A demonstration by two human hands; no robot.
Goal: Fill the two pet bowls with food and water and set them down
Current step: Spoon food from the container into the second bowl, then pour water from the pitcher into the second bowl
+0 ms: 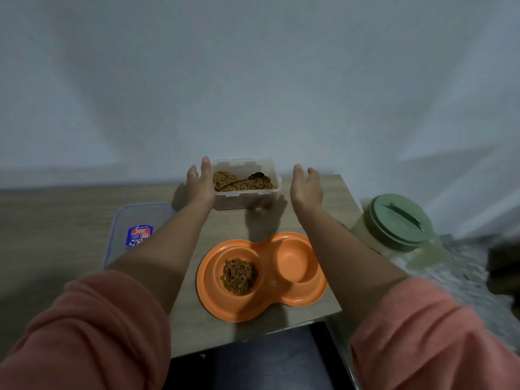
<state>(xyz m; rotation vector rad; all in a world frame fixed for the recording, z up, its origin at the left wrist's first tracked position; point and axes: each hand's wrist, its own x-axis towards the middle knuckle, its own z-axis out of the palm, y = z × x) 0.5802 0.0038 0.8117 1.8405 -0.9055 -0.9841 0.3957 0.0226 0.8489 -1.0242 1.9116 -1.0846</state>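
The left hand lies open against the left wall of a clear tub at the bench's far edge, which holds kibble and a spoon; the right hand, also open, hovers beside it holding nothing. At the near edge the orange double bowl has kibble in its left well, the right well bare. A green-lidded jug stands off the right edge.

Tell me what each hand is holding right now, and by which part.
Nothing is gripped. The left hand lies open against the left wall of the food container; the right hand is open beside it, not touching.
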